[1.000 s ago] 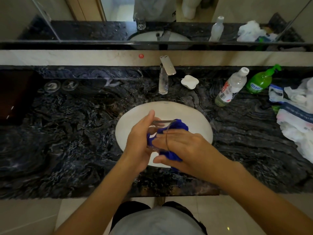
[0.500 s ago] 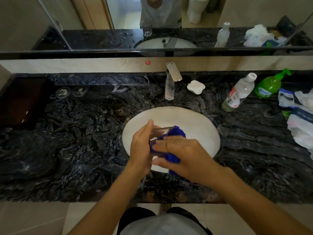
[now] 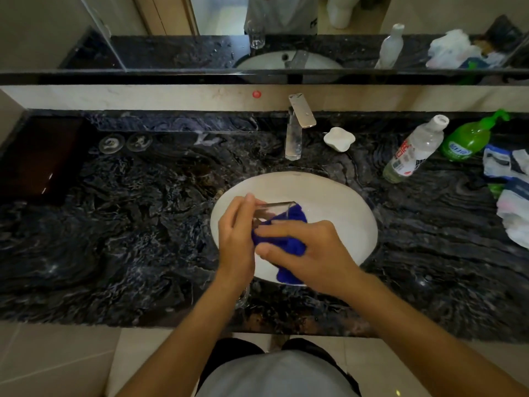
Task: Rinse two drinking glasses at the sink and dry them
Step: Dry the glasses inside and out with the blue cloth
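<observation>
1. Over the white sink basin (image 3: 337, 202), our left hand (image 3: 236, 242) is wrapped round a clear drinking glass (image 3: 274, 210), thumb side up at its rim, fingers closed on the wall. The glass lies tilted, nearly on its side, mouth toward the right.
2. Our right hand (image 3: 312, 250) is closed on a blue cloth (image 3: 289, 245), pressing it against the glass; part of the cloth pokes out past the rim, part hangs below the hand. We cannot tell how far it reaches inside.
3. A second glass (image 3: 242, 298) seems to stand on the dark marble counter (image 3: 128, 239) just under the left wrist, mostly hidden; we cannot tell whether it is wet or dry.
4. Handling, as we judge it: the glass is rigid, thin-walled and light, and probably wet, hence slippery against bare skin. It will not give under pressure, so too hard a squeeze risks a crack, not a dent.
5. Best hold: round the body near the base, fingers spread, leaving the rim free for the cloth. The cloth is soft and grippy, and makes the safer contact side.
6. Stone counter and ceramic basin are unforgiving; a slip here likely means breakage. Keep the work low over the basin.
7. The tap (image 3: 297, 130) shows no running water.
</observation>
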